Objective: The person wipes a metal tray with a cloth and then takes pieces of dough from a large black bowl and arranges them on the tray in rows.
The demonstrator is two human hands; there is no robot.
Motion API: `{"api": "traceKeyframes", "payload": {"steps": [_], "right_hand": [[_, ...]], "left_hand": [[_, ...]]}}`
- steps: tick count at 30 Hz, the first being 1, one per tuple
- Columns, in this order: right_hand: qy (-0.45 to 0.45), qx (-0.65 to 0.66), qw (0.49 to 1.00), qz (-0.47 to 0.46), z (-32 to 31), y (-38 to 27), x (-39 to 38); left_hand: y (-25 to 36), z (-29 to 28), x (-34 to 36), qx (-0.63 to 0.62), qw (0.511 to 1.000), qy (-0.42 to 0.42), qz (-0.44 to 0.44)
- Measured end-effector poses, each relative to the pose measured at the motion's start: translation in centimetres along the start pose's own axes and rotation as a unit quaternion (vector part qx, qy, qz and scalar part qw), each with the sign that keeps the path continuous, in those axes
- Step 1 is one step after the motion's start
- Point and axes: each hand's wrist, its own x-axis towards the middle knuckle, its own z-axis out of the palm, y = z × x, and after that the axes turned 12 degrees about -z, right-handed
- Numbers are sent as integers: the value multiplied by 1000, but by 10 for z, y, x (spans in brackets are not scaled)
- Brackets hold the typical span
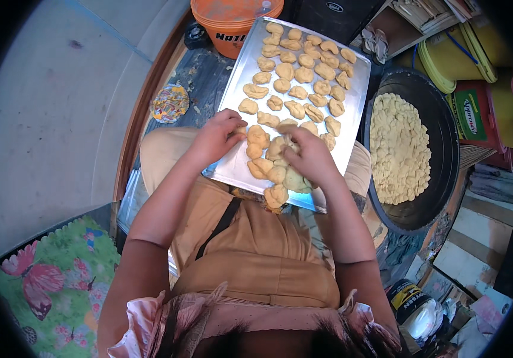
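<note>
A metal baking tray [230,169] lies across my lap, its far part covered with rows of tan dough pieces [285,71]. At the tray's left edge my left hand [216,138] is closed, thumb and fingertips pinching a small dough piece [240,130]. My right hand [311,154] bends over a loose heap of dough lumps [260,167] on the near part, its fingers curled round one lump partly hidden beneath them. Beneath that hand shows a paler, greenish mass [296,179] that I cannot make out well. One lump [276,195] sits at the near rim.
To the right stands a wide black basin [447,149] holding a large mass of pale yellow dough chunks [401,149]. Behind the tray is an orange bucket [235,18]. A patterned round item [171,103] lies left of the tray. Yellow buckets [447,59] stand at far right.
</note>
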Motion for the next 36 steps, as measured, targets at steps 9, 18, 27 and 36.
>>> {"api": "traceKeyframes", "payload": {"steps": [9,18,27,36], "right_hand": [[-61,-131,989,16,13,-19,3],[-48,-156,986,35,19,-8,3],[-69,-159,985,9,9,-5,2],[13,-105,994,11,-6,3,-29]], "left_hand": [[10,16,1,134,985,-20,105],[1,23,3,97,994,22,36],[-2,30,3,104,993,44,15],[9,28,-1,165,979,0,117]]}}
